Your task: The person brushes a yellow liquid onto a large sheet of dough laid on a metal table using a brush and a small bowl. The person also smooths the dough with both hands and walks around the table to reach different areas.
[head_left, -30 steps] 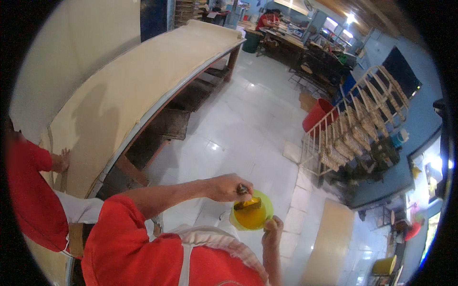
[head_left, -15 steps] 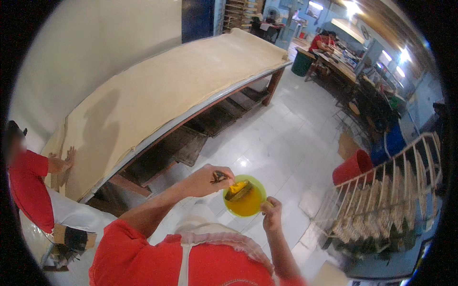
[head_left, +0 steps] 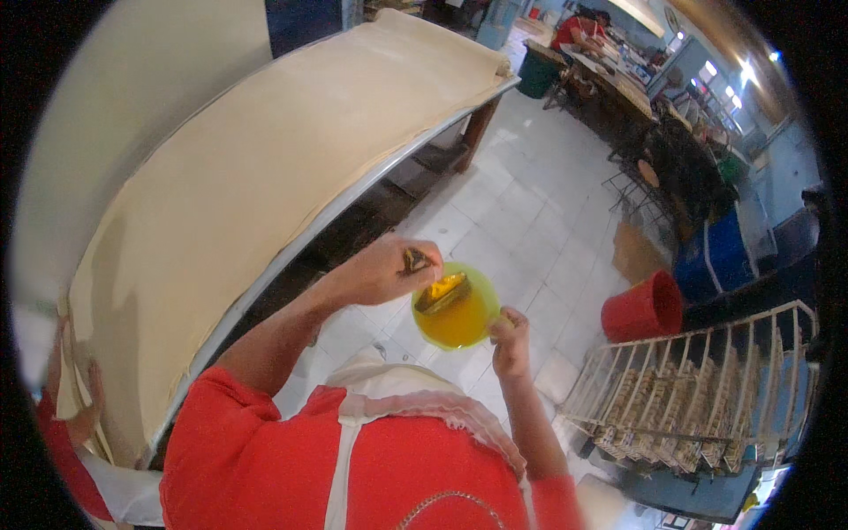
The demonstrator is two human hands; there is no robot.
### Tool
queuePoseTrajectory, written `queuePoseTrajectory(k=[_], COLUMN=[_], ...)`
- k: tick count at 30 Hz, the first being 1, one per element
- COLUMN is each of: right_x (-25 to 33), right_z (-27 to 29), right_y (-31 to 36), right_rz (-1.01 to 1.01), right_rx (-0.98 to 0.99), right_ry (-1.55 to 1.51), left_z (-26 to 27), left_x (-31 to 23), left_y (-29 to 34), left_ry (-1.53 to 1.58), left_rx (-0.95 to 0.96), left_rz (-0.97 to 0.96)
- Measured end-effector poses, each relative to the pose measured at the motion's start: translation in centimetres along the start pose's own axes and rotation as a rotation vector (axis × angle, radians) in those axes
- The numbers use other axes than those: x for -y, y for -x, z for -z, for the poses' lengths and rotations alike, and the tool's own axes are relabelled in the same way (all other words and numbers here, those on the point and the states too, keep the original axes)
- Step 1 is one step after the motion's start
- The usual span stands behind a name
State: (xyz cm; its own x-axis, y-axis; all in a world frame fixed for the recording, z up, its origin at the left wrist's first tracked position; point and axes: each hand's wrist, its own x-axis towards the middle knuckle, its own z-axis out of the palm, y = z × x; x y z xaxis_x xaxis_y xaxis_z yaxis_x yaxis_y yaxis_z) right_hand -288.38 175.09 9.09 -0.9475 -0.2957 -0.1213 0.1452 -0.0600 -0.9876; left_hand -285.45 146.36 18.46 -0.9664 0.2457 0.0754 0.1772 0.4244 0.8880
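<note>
My left hand (head_left: pixel 399 269) is closed around what looks like a wide flat brush (head_left: pixel 446 294), yellow on top with a dark brown lower edge. The brush is tilted inside a light green bowl (head_left: pixel 459 268) holding orange-yellow liquid (head_left: pixel 461 325). With fingers curled at the bowl's right rim, my right hand (head_left: pixel 510 340) grips it and holds it up in front of my apron. To the left, a large pale sheet (head_left: pixel 265 168), like rolled dough, covers a long table (head_left: pixel 389 159).
Beside the sheet's near left end is another person's arm (head_left: pixel 84 411). A white wire rack (head_left: pixel 689 389) stands at right, below a red bin (head_left: pixel 643 306) and a blue barrel (head_left: pixel 717 256). Farther off, a person in red (head_left: pixel 579 34) works at a bench; a green bin (head_left: pixel 539 71) stands nearby.
The view has shifted, with the table and the other person sliding left and down in the picture. Both my hands still hold the brush and bowl; the brush stays in the bowl.
</note>
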Motion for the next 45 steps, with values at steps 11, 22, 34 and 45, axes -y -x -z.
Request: queuePoseTrajectory(k=[11, 22, 34, 45], right_x=[3.0, 7.2, 9.5, 12.9], right_z=[5.7, 0.2, -2.1, 10.8], right_y=[-30.2, -60.9, -83.0, -99.1], right_rz=[0.076, -0.089, -0.05, -0.062], right_rx=[0.07, 0.371, 0.352, 0.253], right_ry=[0.079, -0.042, -0.079, -0.051], left_z=[5.1, 27.3, 45.3, 42.3], left_x=[7.5, 16.1, 36.8, 42.5], left_y=[-26.3, -39.0, -41.2, -64.4], left_ry=[0.259, 0.333, -0.808, -0.075], left_rx=[-0.214, -0.621, -1.181, -1.071], left_rz=[0.244, 0.23, 0.893, 0.584])
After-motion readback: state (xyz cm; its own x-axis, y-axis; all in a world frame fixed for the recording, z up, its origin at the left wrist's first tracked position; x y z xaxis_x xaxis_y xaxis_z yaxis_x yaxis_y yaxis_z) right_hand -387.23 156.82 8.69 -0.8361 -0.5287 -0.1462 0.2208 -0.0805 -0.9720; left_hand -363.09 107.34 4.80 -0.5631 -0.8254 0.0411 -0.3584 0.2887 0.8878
